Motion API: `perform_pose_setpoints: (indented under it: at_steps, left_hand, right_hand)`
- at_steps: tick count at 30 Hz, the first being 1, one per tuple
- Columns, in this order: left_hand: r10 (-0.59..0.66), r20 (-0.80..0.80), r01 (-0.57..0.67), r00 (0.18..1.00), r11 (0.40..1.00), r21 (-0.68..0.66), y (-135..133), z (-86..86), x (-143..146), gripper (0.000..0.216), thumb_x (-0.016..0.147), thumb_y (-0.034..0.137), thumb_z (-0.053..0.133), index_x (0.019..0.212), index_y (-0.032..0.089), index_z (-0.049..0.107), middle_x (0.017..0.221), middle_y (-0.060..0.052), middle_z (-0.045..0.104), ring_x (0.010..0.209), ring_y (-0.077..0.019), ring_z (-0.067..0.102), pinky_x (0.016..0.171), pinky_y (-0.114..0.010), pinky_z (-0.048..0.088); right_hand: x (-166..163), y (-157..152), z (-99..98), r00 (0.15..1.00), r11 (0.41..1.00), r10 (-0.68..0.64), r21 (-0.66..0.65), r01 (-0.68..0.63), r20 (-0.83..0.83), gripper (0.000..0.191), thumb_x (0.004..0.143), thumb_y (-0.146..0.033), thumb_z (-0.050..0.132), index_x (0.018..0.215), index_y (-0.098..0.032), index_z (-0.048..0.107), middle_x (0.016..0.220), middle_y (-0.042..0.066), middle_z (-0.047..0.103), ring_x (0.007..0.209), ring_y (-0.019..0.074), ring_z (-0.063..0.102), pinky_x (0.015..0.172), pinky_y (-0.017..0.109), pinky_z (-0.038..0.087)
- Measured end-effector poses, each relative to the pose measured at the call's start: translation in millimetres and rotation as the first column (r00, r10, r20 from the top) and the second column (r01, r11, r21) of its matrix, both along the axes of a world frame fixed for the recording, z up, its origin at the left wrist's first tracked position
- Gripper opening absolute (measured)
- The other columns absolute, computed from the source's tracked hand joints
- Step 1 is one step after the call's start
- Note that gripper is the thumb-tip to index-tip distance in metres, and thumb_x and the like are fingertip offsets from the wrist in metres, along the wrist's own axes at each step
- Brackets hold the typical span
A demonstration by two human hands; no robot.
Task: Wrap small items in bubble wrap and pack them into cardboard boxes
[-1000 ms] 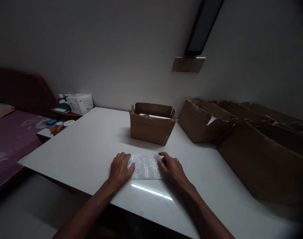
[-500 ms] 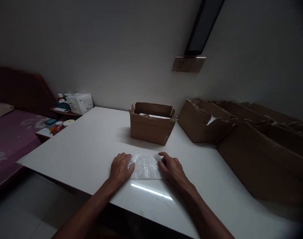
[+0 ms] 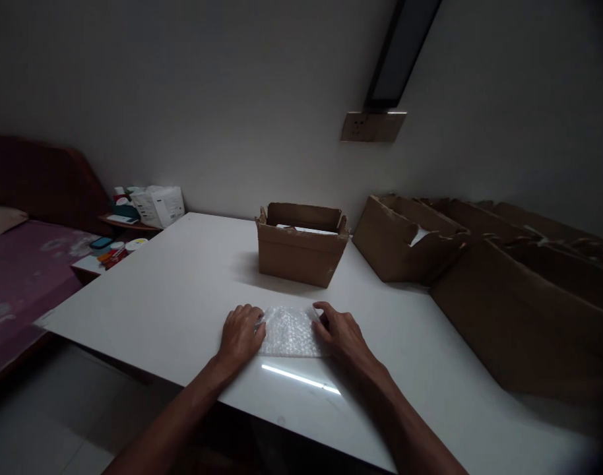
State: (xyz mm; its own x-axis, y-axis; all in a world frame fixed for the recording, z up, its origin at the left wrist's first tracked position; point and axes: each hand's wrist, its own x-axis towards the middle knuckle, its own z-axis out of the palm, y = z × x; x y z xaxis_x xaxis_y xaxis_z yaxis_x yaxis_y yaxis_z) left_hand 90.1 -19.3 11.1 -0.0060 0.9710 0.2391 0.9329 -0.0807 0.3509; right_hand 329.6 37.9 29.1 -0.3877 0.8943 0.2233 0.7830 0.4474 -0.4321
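- Lying flat near the front edge of the white table (image 3: pixel 148 297), the bubble wrap (image 3: pixel 289 333) sits between both hands.
- Left hand (image 3: pixel 241 335): thumb and fingers pinch the wrap's left edge.
- Right hand (image 3: pixel 342 332): curled at the right edge, thumb and forefinger slightly apart; cannot tell whether it pinches.
- Just beyond, an open cardboard box (image 3: pixel 299 257) stands upright.
- Further right, more boxes (image 3: pixel 479 323).
- Far left, a bed (image 3: pixel 29 277).

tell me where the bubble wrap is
In the head view, the bubble wrap lies below centre on the white table, between the left hand and right hand, in front of the middle cardboard box.
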Motion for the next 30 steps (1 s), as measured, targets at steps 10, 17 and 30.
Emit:
perform_pose_setpoints:
  at_steps: [10,17,30]
  left_hand:
    - [-0.105,-0.058,0.106,0.993,0.994,0.009,16.2,0.1,-4.2,0.017,0.088,0.01,0.05,0.095,0.018,0.064,0.096,-0.007,0.067,0.093,-0.0235,0.059,0.083,-0.037,0.043]
    - [-0.277,-0.068,0.283,0.958,0.954,0.099,43.0,9.4,13.3,0.024,0.087,0.008,0.051,0.105,0.017,0.064,0.109,-0.011,0.063,0.105,-0.0269,0.055,0.093,-0.042,0.043]
    - [-0.584,0.186,0.574,0.79,0.812,0.107,-59.2,7.3,-34.3,0.068,0.066,-0.006,0.044,0.126,0.023,0.056,0.125,-0.008,0.06,0.119,-0.0235,0.054,0.101,-0.044,0.047]
  right_hand:
    - [-5.5,-30.1,19.9,0.991,0.972,0.024,-0.23,-0.054,-0.131,0.061,0.084,-0.018,0.048,0.144,-0.023,0.051,0.072,0.001,0.069,0.066,0.0184,0.062,0.067,0.03,0.045]
    - [-10.5,-94.2,-11.0,0.975,0.996,0.052,-0.062,-0.067,-0.216,0.039,0.09,-0.027,0.05,0.122,-0.022,0.071,0.096,0.008,0.077,0.085,0.0239,0.066,0.078,0.038,0.052]
    - [-19.7,-133.7,-32.5,0.918,0.973,0.164,0.211,-0.091,-0.362,0.047,0.089,-0.009,0.052,0.134,-0.024,0.053,0.095,0.005,0.072,0.081,0.019,0.064,0.07,0.03,0.056]
